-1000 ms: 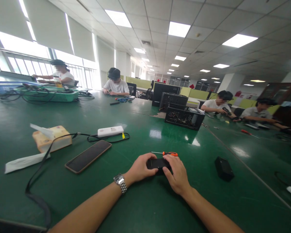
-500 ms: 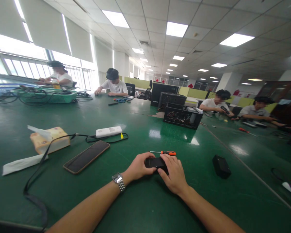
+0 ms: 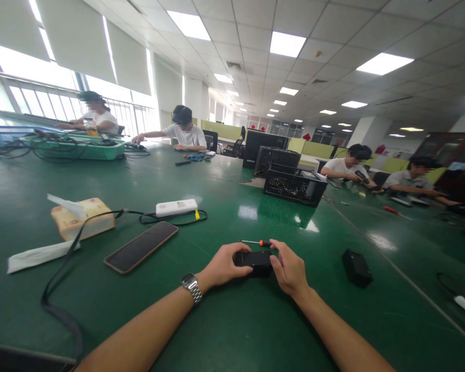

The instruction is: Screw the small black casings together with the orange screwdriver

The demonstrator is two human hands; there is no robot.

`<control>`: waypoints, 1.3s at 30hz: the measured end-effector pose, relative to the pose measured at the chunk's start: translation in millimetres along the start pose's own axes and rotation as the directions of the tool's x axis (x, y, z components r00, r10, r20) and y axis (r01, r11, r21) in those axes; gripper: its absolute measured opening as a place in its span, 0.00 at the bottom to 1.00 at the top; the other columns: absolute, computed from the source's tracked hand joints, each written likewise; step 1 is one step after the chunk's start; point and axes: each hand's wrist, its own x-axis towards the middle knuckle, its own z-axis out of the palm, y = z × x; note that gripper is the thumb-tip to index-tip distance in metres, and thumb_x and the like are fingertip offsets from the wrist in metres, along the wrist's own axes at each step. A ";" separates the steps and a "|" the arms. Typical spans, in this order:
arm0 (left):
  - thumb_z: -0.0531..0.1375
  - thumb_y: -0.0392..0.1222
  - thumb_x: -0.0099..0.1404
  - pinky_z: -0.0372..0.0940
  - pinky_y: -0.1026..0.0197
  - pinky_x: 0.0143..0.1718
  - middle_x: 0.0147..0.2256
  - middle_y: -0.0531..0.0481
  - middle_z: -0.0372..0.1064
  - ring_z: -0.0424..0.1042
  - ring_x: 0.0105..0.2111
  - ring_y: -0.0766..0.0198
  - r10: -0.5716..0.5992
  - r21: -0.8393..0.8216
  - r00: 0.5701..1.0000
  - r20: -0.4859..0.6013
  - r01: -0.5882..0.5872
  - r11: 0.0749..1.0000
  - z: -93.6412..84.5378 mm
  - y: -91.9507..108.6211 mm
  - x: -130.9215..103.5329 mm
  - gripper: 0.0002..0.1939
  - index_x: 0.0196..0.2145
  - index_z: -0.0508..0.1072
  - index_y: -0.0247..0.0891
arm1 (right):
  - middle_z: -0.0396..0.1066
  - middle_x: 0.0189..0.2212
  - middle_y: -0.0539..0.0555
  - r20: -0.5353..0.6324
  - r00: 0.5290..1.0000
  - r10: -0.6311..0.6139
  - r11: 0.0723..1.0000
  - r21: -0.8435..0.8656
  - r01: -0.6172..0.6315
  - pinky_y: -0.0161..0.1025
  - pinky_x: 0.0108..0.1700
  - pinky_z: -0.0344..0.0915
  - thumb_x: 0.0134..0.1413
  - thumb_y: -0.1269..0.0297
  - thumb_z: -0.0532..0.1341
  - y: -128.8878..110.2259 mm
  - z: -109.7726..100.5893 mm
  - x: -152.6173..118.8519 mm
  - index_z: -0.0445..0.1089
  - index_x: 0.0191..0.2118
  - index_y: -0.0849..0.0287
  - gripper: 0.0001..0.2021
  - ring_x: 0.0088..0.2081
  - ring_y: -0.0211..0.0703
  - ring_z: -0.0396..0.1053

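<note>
A small black box rests on the green table in front of me. My left hand grips its left end between thumb and fingers, and a metal watch sits on that wrist. At the box's right end is my right hand, its thumb and fingers apart and curved beside the box; whether a fingertip touches it is hard to tell. Just behind the box lies a screwdriver with an orange and black handle, partly covered by my right fingers.
To the left lie a phone, a tissue pack, a white power strip and a black cable. Another black box is at the right. Computer cases stand farther back. Several people sit around the table.
My right hand has moved off the box's top to the right, uncovering its right end. The view has shifted slightly. A person at the back left has stretched an arm out.
</note>
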 end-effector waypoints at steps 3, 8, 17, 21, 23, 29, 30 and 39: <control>0.66 0.41 0.52 0.64 0.62 0.37 0.38 0.50 0.74 0.71 0.36 0.59 -0.005 -0.001 1.000 0.005 0.005 1.000 0.0 -0.6 0.1 0.18 0.42 0.74 0.37 | 0.70 0.48 0.58 -0.024 1.000 -0.015 1.000 0.005 0.016 0.43 0.49 0.66 0.64 0.57 0.47 -1.0 2.6 1.5 0.62 0.55 0.59 0.19 0.48 0.48 0.69; 0.66 0.41 0.52 0.65 0.62 0.37 0.38 0.49 0.74 0.71 0.36 0.58 -0.012 0.001 1.000 0.007 0.012 1.000 -0.8 -0.2 0.2 0.19 0.43 0.75 0.37 | 0.67 0.51 0.60 -0.035 0.999 -0.019 1.000 -0.012 0.019 0.45 0.49 0.66 0.64 0.54 0.46 -5.3 5.5 1.5 0.61 0.56 0.59 0.21 0.50 0.50 0.67; 0.66 0.43 0.52 0.66 0.63 0.35 0.34 0.53 0.73 0.71 0.33 0.61 -0.021 -0.020 1.000 -0.002 0.021 1.000 0.1 0.5 0.2 0.18 0.42 0.73 0.37 | 0.70 0.51 0.59 0.116 0.993 -0.006 1.000 0.008 0.005 0.45 0.50 0.66 0.64 0.53 0.48 -5.4 13.0 -3.5 0.58 0.59 0.59 0.23 0.51 0.50 0.69; 0.66 0.44 0.53 0.66 0.63 0.34 0.35 0.52 0.72 0.70 0.32 0.61 -0.015 -0.012 1.000 0.009 0.015 1.000 -1.1 0.4 -0.6 0.19 0.43 0.73 0.37 | 0.70 0.50 0.58 0.105 0.994 0.032 0.999 0.014 -0.033 0.44 0.49 0.67 0.64 0.54 0.48 -8.8 11.5 -2.3 0.59 0.57 0.58 0.21 0.50 0.49 0.69; 0.67 0.43 0.53 0.65 0.63 0.34 0.34 0.53 0.72 0.70 0.31 0.62 -0.008 -0.009 1.000 0.001 0.008 1.000 -1.3 -0.1 -1.0 0.21 0.44 0.72 0.37 | 0.69 0.51 0.59 0.096 0.995 0.036 0.999 0.002 -0.037 0.44 0.49 0.67 0.64 0.55 0.47 -11.2 8.4 -1.9 0.60 0.57 0.59 0.20 0.50 0.49 0.69; 0.67 0.43 0.53 0.65 0.63 0.34 0.36 0.53 0.73 0.71 0.33 0.61 0.025 -0.017 1.000 -0.003 -0.025 1.000 -1.0 0.0 -1.4 0.23 0.47 0.70 0.38 | 0.67 0.51 0.61 0.094 0.994 0.049 0.989 -0.145 -0.035 0.46 0.46 0.68 0.65 0.53 0.47 -18.3 -2.3 0.8 0.61 0.56 0.60 0.22 0.48 0.52 0.69; 0.67 0.42 0.53 0.66 0.63 0.35 0.36 0.52 0.73 0.71 0.33 0.61 0.029 -0.019 1.000 0.000 -0.029 0.999 -0.9 -0.1 -1.4 0.23 0.47 0.70 0.38 | 0.68 0.51 0.61 0.089 0.995 0.046 0.986 -0.166 -0.031 0.46 0.45 0.68 0.65 0.53 0.47 -18.9 -3.9 1.4 0.62 0.56 0.61 0.22 0.47 0.52 0.69; 0.66 0.38 0.55 0.63 0.54 0.52 0.50 0.44 0.70 0.69 0.48 0.54 0.095 -0.004 0.995 0.011 -0.095 0.995 1.7 1.2 -3.1 0.25 0.51 0.68 0.38 | 0.68 0.50 0.62 0.051 0.999 -0.002 0.977 -0.212 0.013 0.46 0.46 0.64 0.65 0.52 0.45 -18.1 -14.1 2.7 0.63 0.55 0.62 0.23 0.49 0.53 0.67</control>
